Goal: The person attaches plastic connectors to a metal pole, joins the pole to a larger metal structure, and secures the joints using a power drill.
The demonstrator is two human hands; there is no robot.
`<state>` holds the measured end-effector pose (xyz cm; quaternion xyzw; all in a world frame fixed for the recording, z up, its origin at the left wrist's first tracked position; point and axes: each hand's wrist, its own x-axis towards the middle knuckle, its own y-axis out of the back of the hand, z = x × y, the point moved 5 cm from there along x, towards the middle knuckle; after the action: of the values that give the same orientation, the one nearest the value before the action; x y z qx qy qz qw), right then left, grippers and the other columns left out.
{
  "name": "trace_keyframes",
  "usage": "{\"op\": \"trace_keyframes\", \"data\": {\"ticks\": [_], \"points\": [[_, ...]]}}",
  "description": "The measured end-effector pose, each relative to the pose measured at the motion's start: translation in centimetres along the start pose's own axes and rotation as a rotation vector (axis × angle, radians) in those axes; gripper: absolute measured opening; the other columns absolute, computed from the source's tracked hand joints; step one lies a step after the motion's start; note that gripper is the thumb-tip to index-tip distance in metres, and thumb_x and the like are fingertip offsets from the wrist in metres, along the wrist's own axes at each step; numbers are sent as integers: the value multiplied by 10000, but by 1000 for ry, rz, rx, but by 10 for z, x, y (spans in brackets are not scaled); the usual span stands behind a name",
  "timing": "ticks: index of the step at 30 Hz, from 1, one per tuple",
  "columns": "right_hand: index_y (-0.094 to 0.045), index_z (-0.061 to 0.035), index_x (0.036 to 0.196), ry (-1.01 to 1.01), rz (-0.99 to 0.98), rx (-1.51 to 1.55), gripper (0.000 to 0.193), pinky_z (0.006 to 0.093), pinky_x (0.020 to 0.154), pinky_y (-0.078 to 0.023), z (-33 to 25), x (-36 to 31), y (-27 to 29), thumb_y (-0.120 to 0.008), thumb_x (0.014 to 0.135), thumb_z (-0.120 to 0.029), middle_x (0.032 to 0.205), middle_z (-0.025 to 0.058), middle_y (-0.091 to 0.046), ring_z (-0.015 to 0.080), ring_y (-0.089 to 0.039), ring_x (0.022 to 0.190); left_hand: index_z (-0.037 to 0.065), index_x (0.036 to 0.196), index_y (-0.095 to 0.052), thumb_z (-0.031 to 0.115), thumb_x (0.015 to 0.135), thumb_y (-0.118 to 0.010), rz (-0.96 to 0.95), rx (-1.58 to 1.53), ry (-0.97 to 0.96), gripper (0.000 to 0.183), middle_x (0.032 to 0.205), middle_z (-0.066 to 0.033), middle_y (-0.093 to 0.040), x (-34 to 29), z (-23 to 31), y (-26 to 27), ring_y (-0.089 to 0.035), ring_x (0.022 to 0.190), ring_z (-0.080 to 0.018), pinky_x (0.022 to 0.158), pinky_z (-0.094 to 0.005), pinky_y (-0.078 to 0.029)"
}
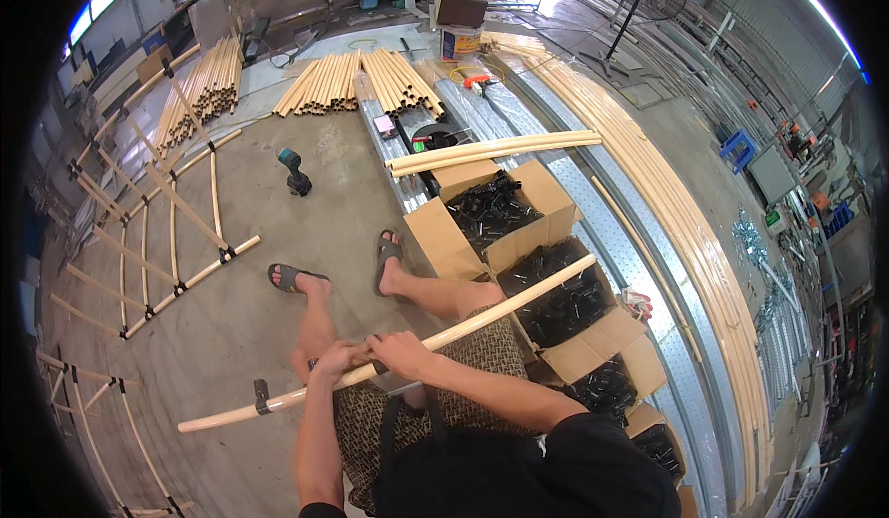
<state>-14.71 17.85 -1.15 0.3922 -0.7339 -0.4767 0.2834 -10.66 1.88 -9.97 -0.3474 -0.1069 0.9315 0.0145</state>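
Observation:
A long beige pipe (505, 310) lies slantwise across my lap, its left end lower and out past my knee. Near that end a black pipe joint (263, 398) wraps around it, with its open sleeve pointing up. My left hand (337, 359) and my right hand (400, 353) meet over the middle of the pipe, fingers closed. Between and under them shows part of a second black pipe joint (380, 367), which both hands grip against the pipe. My fingers hide most of that joint.
Cardboard boxes (435, 240) filled with black joints (491, 211) stand at my right. Several beige pipes (500, 150) lie across the far box. A cordless drill (294, 172) stands on the floor ahead. Assembled pipe frames (176, 287) are at left; pipe stacks (319, 85) lie farther off.

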Motion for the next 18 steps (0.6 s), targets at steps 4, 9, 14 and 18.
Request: {"op": "trace_keyframes", "data": {"ticks": [4, 9, 14, 18], "points": [[-600, -44, 1062, -11, -33, -7, 192, 463, 684, -558, 0, 1, -6, -623, 897, -140, 904, 166, -690, 354, -713, 836, -105, 1114, -677, 319, 958, -722, -60, 5, 4, 455, 990, -126, -733, 8, -7, 4, -692, 874, -172, 766, -290, -531], [-619, -43, 1097, 1, -14, 6, 226, 460, 680, -554, -7, 0, 1, -627, 893, -140, 909, 164, -683, 351, -712, 831, -108, 1121, -675, 318, 989, -687, -16, 85, -11, 447, 996, -138, -737, 4, -6, 9, -699, 886, -183, 790, -285, -538], [-643, -17, 1095, 11, -8, 8, 251, 452, 680, -556, -4, 4, 0, -627, 932, -207, 928, 166, -683, 343, -712, 812, -110, 1117, -668, 368, 998, -673, 58, 88, 7, 493, 997, -135, -736, -10, 13, -6, -697, 887, -177, 784, -271, -541], [-633, -22, 1109, 22, 52, -34, 268, 446, 672, -561, -7, 0, 0, -624, 945, -233, 936, 170, -681, 341, -714, 803, -102, 1102, -666, 406, 988, -683, 45, 87, 12, 521, 984, -118, -726, -1, 1, 5, -679, 848, -156, 737, -271, -532]]}}
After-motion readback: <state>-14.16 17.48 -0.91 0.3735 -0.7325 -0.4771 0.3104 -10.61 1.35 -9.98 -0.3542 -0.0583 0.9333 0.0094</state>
